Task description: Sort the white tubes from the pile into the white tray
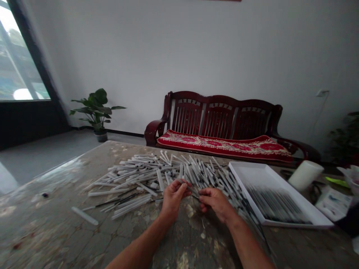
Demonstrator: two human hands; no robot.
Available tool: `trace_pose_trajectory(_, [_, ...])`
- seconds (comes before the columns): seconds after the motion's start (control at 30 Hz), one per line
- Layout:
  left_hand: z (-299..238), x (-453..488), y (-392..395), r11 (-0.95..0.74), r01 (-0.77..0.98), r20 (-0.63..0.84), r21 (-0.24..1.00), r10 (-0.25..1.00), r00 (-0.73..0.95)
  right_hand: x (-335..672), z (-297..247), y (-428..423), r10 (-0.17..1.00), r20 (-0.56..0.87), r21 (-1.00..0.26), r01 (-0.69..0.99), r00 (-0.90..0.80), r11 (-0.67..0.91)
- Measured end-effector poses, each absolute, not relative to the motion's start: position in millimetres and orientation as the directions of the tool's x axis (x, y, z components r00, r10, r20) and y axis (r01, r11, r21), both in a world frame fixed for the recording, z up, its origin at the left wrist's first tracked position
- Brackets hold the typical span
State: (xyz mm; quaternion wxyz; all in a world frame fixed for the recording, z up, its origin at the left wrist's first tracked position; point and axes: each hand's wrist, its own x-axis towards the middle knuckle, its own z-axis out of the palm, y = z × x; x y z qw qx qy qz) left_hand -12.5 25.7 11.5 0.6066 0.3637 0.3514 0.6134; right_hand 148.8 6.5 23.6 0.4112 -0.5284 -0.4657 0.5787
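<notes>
A big heap of thin white tubes [146, 172] with some black rods lies across the worn table [56, 224]. My left hand [174, 196] and my right hand [214, 201] meet just in front of the heap. Both pinch the ends of one thin pen-like piece [193, 190] held between them, fingers closed. To the right of my right hand stands a white tray [246, 172] with a row of dark rods [275, 209] laid in it.
A white roll [305, 175] and small packets [333, 201] lie at the table's right end. One loose white tube [84, 216] lies alone at the left. Behind the table stand a dark wooden bench [221, 123] with a red cushion and a potted plant [97, 112].
</notes>
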Motion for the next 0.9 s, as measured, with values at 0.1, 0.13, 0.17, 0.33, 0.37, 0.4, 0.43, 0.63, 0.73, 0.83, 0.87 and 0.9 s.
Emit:
trace_pose_trajectory(0.1, [14, -13, 26, 0.000, -0.530, -0.010, 0.848, 1.000, -0.016, 152, 28, 8, 0.975, -0.207, -0.970, -0.110, -0.077, -0.215])
trace_pose_trajectory(0.13, [15, -13, 26, -0.004, -0.545, -0.017, 0.838, 0.999, -0.033, 153, 29, 9, 0.982, -0.181, -0.975, -0.122, -0.048, -0.185])
trace_pose_trajectory(0.17, [17, -15, 26, -0.018, -0.559, -0.020, 0.829, 0.998, -0.063, 153, 31, 10, 0.988, -0.154, -0.981, -0.118, -0.020, -0.155])
trace_pose_trajectory(0.33, [18, -17, 26, 0.069, -0.638, -0.125, 0.767, 0.991, -0.043, 149, 43, 10, 0.993, -0.101, -0.960, -0.268, 0.053, -0.084])
trace_pose_trajectory(0.37, [18, -16, 25, 0.120, -0.646, -0.162, 0.754, 0.987, -0.006, 145, 47, 10, 0.995, -0.085, -0.947, -0.315, 0.049, -0.065])
trace_pose_trajectory(0.4, [18, -14, 23, 0.167, -0.641, -0.188, 0.749, 0.981, 0.037, 142, 50, 11, 0.997, -0.077, -0.942, -0.329, 0.027, -0.064])
trace_pose_trajectory(0.43, [17, -12, 20, 0.211, -0.627, -0.203, 0.749, 0.975, 0.087, 137, 53, 11, 0.997, -0.077, -0.945, -0.319, -0.007, -0.075])
trace_pose_trajectory(0.63, [14, -6, 10, 0.353, -0.454, -0.253, 0.818, 0.930, 0.267, 140, 64, 13, 0.999, -0.029, -0.990, -0.140, 0.032, -0.024])
trace_pose_trajectory(0.73, [10, -7, 9, 0.363, -0.402, -0.269, 0.841, 0.924, 0.272, 180, 65, 10, 0.985, 0.003, -1.000, 0.016, 0.173, 0.000])
trace_pose_trajectory(0.83, [7, -8, 10, 0.347, -0.396, -0.277, 0.850, 0.935, 0.222, 247, 68, 1, 0.930, 0.099, -0.882, 0.464, 0.354, -0.083])
trace_pose_trajectory(0.87, [7, -8, 11, 0.343, -0.397, -0.280, 0.851, 0.937, 0.210, 272, 70, -3, 0.915, 0.111, -0.851, 0.512, 0.389, -0.114])
trace_pose_trajectory(0.9, [7, -8, 12, 0.339, -0.400, -0.281, 0.851, 0.939, 0.198, 297, 72, -7, 0.896, 0.129, -0.810, 0.566, 0.425, -0.152])
